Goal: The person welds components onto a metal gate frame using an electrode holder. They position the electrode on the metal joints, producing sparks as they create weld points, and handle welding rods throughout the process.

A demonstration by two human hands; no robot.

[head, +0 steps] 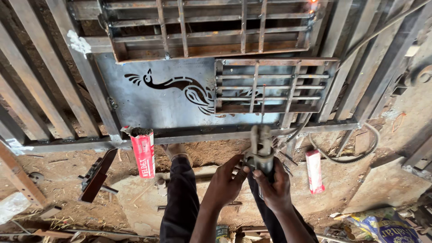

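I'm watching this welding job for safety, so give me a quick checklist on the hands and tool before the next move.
1. Right hand grips the electrode holder: ok.
2. Left hand steadies it from the side: ok.
3. Welding rod seated in the holder, pointing at the small grille: ok.
4. Gloves worn: not ok, both hands bare.
5. Cable undamaged: cannot tell.
6. Spare rod box within reach: ok.

Ahead of my hands, the steel gate frame (198, 135) lay flat, its small grille (270, 85) barring the way just past the welding holder (261, 150). A red electrode box (144, 153) stood to my left, another box (314, 171) to my right; bare ground lay open between them.
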